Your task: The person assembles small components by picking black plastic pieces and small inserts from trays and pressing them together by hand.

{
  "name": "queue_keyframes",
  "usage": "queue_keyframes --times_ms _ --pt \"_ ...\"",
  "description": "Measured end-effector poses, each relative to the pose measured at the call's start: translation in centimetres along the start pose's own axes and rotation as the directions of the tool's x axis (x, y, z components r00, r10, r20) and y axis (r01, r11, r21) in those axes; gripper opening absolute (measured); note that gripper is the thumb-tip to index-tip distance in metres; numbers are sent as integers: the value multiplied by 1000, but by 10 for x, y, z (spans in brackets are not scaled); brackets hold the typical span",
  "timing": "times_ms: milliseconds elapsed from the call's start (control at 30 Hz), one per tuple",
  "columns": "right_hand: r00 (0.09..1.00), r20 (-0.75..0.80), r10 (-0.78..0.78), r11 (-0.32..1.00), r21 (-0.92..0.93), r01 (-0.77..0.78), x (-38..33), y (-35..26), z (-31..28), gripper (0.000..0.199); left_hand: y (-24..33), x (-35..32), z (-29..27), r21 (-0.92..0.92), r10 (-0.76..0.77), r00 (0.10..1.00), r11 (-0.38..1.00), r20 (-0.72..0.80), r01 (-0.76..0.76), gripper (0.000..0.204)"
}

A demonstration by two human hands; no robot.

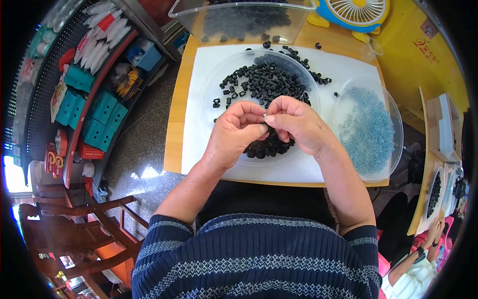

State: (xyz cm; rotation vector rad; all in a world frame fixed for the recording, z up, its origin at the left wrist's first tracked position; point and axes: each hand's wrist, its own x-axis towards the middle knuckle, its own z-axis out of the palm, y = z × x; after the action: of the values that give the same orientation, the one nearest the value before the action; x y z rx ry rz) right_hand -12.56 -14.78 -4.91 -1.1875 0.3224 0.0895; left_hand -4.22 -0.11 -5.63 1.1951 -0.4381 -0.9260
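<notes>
My left hand [233,132] and my right hand [301,123] meet fingertip to fingertip above a round clear tray [205,108]. Thumbs and forefingers on both sides are pinched together. A tiny pale speck shows between the fingertips, too small to name; my fingers hide most of whatever is there. Below and beyond them, small black plastic parts [271,82] lie heaped in the tray, some scattered toward its left side. To the right, another round clear tray [397,132] holds many tiny light-blue translucent pieces [366,134].
White sheeting [194,144] covers much of the wooden table [174,129]. At the back stand a clear bin [244,22] of black parts and a blue-and-yellow fan [356,12]. Shelves with teal boxes [102,119] are at left. A co-worker's hands [434,231] rest at another table, far right.
</notes>
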Motion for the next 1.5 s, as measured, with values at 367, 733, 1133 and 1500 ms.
queue_keyframes --times_ms 367,733,1133,1500 --pt "713 86 -696 328 -846 421 -8 16 17 38 1 4 -5 -143 -40 998 989 -57 32 32" --pt "613 178 -770 83 -924 373 -2 21 16 26 3 1 0 -102 -63 997 993 -41 59 27" --pt "576 179 -798 65 -923 378 -7 21 16 27 8 -3 0 -9 -199 978 980 57 200 20" --pt "475 301 -827 22 -827 562 -6 20 17 28 7 -6 -12 9 -140 933 989 333 145 18"
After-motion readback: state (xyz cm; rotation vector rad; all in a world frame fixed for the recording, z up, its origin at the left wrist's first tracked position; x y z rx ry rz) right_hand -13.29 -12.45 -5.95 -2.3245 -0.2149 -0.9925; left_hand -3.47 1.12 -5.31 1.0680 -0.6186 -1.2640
